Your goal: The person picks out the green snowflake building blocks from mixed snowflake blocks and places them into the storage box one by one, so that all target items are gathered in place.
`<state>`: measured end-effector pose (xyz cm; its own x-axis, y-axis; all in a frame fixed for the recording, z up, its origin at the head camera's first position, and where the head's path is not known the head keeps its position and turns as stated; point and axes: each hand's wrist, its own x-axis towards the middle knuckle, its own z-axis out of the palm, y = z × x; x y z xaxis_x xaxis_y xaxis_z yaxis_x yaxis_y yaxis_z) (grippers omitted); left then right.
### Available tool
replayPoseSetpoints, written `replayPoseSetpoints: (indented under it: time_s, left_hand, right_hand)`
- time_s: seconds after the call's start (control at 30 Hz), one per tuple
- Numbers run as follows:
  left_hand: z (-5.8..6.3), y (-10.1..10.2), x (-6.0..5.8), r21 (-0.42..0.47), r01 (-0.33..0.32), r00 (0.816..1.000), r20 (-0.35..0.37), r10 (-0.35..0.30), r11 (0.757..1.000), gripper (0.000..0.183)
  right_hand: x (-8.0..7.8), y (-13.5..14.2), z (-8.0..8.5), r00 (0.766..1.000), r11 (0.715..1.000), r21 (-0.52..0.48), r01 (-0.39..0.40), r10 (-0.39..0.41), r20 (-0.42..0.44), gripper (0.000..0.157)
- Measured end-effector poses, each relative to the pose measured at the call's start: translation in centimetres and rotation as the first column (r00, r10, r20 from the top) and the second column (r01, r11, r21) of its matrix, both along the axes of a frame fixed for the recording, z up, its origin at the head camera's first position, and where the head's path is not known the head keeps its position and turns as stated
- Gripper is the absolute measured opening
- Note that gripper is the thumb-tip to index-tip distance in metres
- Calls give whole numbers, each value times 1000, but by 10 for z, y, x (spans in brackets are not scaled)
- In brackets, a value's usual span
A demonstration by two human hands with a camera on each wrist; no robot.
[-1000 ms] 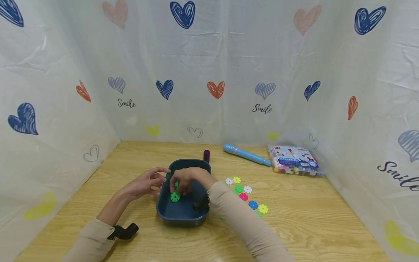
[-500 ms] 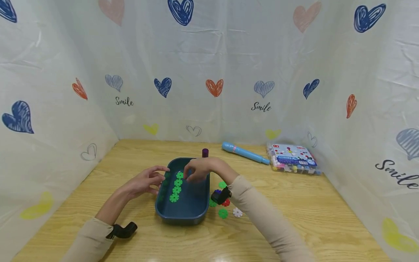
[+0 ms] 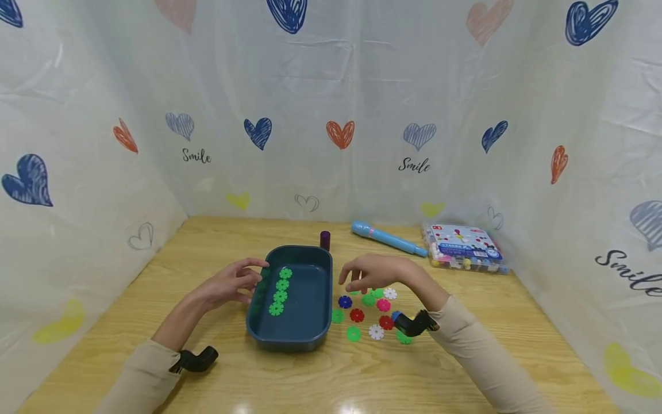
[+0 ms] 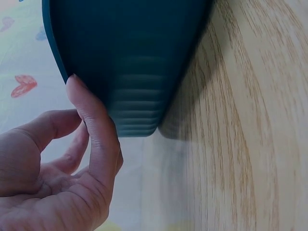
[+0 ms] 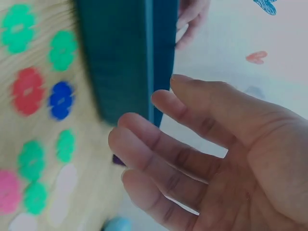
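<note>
The rim of a dark blue-green tray (image 3: 308, 307) is being touched by a fingertip of the left hand (image 3: 230, 286), whose fingers are being spread in a loose bend, with nothing being gripped. Just to the right of that hand, inside the tray, four green discs (image 3: 280, 296) are being displayed, laid flat in a single row along the side nearer the hand.

The right hand (image 3: 374, 271) is being poised to the right of the tray with its fingers apart and slightly curled; nothing is being pinched in it. Below its fingertips, on the wooden table (image 3: 517, 345), a blue disc (image 3: 345, 302) is being exposed, while a pink disc (image 3: 383, 305), a red disc (image 3: 357, 315) and a white disc (image 3: 376, 332) are being shown nearer to the person than the hand. Further green pieces are being partly covered by the hand from above, so their exact number cannot fairly be judged.

Just beyond the right hand, a light blue stick (image 3: 390, 240) is being seen lying aslant; farther to that hand's right, a clear plastic box (image 3: 465, 247) is being seen. Beyond both hands, between them, a dark purple cylinder (image 3: 324, 240) is being shown upright by the tray's far end.
</note>
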<state>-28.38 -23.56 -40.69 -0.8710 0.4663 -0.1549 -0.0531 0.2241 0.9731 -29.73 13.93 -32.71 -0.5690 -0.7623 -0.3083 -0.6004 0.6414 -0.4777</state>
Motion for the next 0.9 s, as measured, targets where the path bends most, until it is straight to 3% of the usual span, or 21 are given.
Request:
replayPoseSetpoints:
  time_s: [0.47, 0.63, 0.9]
  left_hand:
    - [0, 0, 2, 17, -5, 1000, 3, 5, 1000, 53]
    - [0, -1, 3, 13, -9, 1000, -6, 9, 1000, 53]
    - [-1, 0, 4, 20, -7, 1000, -7, 7, 1000, 53]
  right_hand:
    - [41, 94, -46, 1000, 994, -113, -1, 0, -16, 22]
    - [55, 104, -55, 1000, 987, -160, 14, -17, -22, 19]
    - [60, 109, -68, 996, 988, -139, 73, -79, -41, 26]
